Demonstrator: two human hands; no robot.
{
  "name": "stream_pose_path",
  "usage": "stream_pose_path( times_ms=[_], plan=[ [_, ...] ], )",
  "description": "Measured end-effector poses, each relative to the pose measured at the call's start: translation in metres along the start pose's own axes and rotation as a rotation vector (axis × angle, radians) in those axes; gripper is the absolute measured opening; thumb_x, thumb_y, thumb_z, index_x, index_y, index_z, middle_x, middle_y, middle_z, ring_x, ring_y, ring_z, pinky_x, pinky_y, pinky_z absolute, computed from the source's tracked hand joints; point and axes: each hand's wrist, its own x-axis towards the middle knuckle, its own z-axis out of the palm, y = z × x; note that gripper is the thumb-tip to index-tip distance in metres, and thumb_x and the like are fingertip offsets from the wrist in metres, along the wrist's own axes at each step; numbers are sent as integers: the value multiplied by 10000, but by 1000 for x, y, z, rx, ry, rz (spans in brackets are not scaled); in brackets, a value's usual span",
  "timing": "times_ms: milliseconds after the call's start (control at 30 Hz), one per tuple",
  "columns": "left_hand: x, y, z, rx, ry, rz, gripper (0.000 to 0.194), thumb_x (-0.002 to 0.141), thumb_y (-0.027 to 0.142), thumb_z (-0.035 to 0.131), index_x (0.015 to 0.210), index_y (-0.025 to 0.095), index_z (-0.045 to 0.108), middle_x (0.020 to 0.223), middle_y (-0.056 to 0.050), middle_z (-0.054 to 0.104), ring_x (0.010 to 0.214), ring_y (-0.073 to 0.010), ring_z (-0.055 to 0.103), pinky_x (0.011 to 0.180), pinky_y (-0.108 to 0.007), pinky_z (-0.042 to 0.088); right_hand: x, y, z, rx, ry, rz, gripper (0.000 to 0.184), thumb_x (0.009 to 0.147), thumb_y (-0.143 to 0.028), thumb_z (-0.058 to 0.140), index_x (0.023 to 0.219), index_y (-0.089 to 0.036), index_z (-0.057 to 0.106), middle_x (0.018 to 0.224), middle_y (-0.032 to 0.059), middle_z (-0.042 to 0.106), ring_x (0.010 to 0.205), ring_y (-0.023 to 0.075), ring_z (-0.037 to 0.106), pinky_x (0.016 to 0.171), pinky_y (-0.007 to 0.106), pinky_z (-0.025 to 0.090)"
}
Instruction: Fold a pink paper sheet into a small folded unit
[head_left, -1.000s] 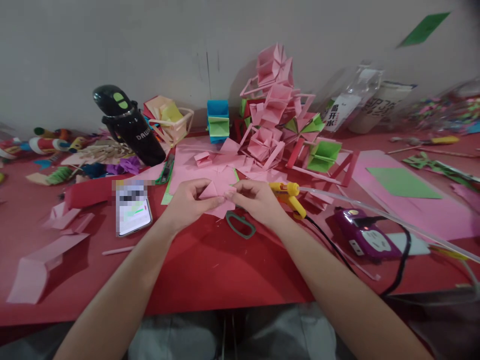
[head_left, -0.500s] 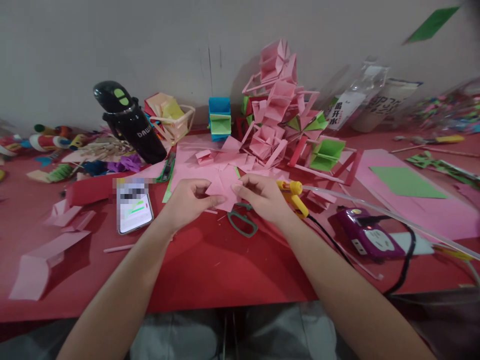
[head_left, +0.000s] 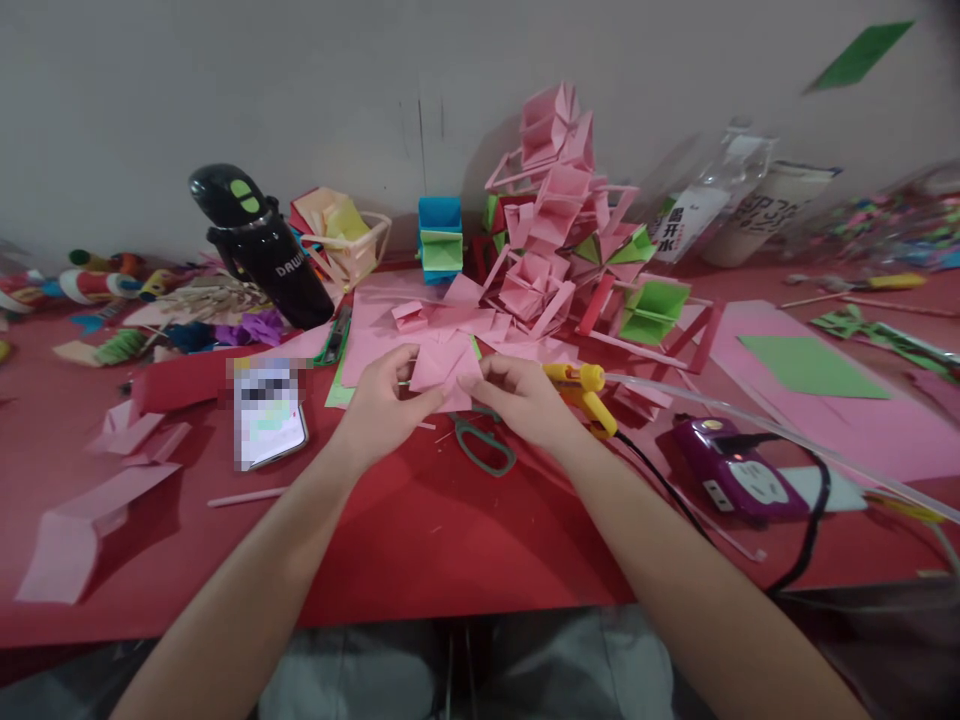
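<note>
Between my two hands a small pink sheet of paper (head_left: pixel 444 366) with crease lines is held up over the red table (head_left: pixel 465 540). My left hand (head_left: pixel 382 405) pinches its left edge between thumb and fingers. On the other side, my right hand (head_left: pixel 521 395) grips the right edge, its thumb lying on the paper's face. Below the paper, the grey-green handles of a pair of scissors (head_left: pixel 486 447) show; the blades are hidden. A yellow glue gun (head_left: pixel 581 378) lies just right of my right hand, partly covered by it.
Folded pink paper pieces (head_left: pixel 547 200) are piled high at the back. A black flask (head_left: pixel 262 250) and a phone (head_left: pixel 268 415) are on the left. To the right sit a purple power socket (head_left: pixel 739 470) with cables and a green sheet (head_left: pixel 814 366) on pink paper.
The pink paper has turned from a tilted position to nearly level and has risen slightly. Both hands keep hold of it, the left thumb shifting a little to the right.
</note>
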Motion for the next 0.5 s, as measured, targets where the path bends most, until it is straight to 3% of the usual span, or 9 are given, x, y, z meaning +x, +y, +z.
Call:
stream_pose_path(
  times_ms=[100, 167, 233, 300, 400, 500],
  plan=[
    [0, 1, -4, 19, -54, -58, 381, 717, 240, 757, 1084, 177, 676, 877, -42, 697, 803, -184, 653, 678, -271, 516, -1, 1, -2, -57, -114, -53, 351, 849, -412, 652, 647, -201, 457, 615, -49, 414, 571, 97, 376, 533, 255, 306],
    [1, 1, -7, 29, -117, -42, 302, 726, 273, 767, 1009, 184, 709, 924, -54, 712, 841, -191, 661, 697, -273, 518, -1, 2, -3, -77, -179, -77, 344, 853, -375, 644, 635, -200, 442, 617, -54, 390, 575, 94, 366, 537, 253, 306],
    [1, -1, -8, 34, -163, -30, 243, 754, 303, 759, 962, 183, 721, 956, -62, 718, 853, -195, 662, 706, -279, 520, 0, 3, -2, -64, -145, -69, 301, 841, -376, 666, 672, -192, 497, 643, -43, 448, 597, 98, 413, 559, 252, 350],
    [2, -5, -9, 31, -90, -18, 260, 766, 298, 748, 995, 180, 711, 984, -68, 715, 871, -198, 661, 710, -282, 521, 0, 3, 1, -32, -47, -49, 251, 803, -395, 718, 789, -182, 584, 747, -8, 567, 673, 118, 513, 627, 264, 433],
    [4, -11, -8, -6, 119, 30, 354, 725, 242, 757, 1066, 187, 675, 1105, -79, 688, 1029, -215, 635, 783, -280, 517, 1, 6, 5, 24, 9, -21, 325, 747, -412, 780, 910, -180, 620, 889, 34, 641, 781, 148, 603, 725, 297, 510],
    [4, -12, -7, -4, 142, 22, 309, 707, 196, 709, 1015, 194, 674, 1097, -68, 672, 1080, -214, 597, 768, -258, 500, 2, 10, 8, 86, 35, -17, 304, 762, -402, 767, 912, -176, 630, 871, 29, 645, 748, 143, 612, 707, 303, 531]
  ],
)
